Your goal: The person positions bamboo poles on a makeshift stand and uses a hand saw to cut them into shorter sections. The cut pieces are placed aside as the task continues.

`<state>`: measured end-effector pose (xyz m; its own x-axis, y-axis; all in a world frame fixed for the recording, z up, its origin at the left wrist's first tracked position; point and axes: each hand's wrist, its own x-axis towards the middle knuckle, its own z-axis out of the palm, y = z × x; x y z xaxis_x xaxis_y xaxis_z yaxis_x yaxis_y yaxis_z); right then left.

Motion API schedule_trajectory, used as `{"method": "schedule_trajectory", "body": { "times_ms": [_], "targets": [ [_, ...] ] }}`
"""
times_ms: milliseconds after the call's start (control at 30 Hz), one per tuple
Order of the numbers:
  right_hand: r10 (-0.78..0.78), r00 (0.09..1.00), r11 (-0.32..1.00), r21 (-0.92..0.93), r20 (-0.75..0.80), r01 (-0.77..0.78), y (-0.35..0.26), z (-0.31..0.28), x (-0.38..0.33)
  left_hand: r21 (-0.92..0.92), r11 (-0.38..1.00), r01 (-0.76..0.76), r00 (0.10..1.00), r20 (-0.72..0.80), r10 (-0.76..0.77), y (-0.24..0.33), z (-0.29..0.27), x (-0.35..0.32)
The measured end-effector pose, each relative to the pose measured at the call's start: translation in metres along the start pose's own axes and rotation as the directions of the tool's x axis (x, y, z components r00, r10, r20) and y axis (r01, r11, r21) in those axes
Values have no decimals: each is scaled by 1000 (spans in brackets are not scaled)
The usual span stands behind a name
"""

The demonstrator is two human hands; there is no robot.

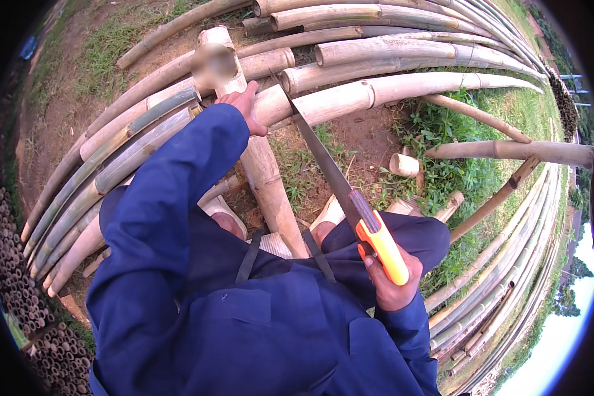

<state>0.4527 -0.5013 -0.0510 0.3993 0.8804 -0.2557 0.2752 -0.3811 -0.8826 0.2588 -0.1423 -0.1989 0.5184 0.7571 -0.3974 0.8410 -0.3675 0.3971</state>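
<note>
A thick pale bamboo pole (350,99) runs from the middle toward the far right, its near end resting by an upright wooden post (265,175). My left hand (243,109) is closed around the pole's left end, thumb below and fingers above. In my right hand (400,278) is a handsaw (330,162) with an orange and yellow handle, fingers wrapped round the grip. Its long dark blade slants up and left, and the tip part lies against the pole just right of my left hand. I cannot tell how deep the blade sits.
Several bamboo poles (145,138) lie at left, with others (402,49) across the far side. A short bamboo offcut (404,165) lies on the ground at right. Crossed bamboo supports (501,150) stand beyond it. Stacked cut bamboo (20,264) fills the left edge. My feet flank the post.
</note>
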Motion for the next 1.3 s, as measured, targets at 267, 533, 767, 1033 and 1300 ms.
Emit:
{"method": "schedule_trajectory", "body": {
  "times_ms": [267, 533, 767, 1033, 1300],
  "targets": [
    [-109, 968, 985, 110, -225, 137, -43, -76, -53, -37, 999, -2, 999, -38, 0, -18, 5, 9],
    [-281, 808, 938, 30, -518, 346, -35, -92, -74, -108, 985, -136, 989, -73, 128, -44, 28, 55],
    [-204, 884, 923, -384, -420, 30, -79, -110, -93, 20, 991, -130, 985, -111, 132, -42, 48, 38],
    [-443, 888, 557, -814, -124, 164, -133, -112, -82, 91, 994, -64, 949, -302, 88, -45, 59, 21],
    [-509, 722, 153, -776, 469, 612, -111, -49, 14, -69, 639, -766, 542, -605, 584, 82, 1, -76]
  ]
}}
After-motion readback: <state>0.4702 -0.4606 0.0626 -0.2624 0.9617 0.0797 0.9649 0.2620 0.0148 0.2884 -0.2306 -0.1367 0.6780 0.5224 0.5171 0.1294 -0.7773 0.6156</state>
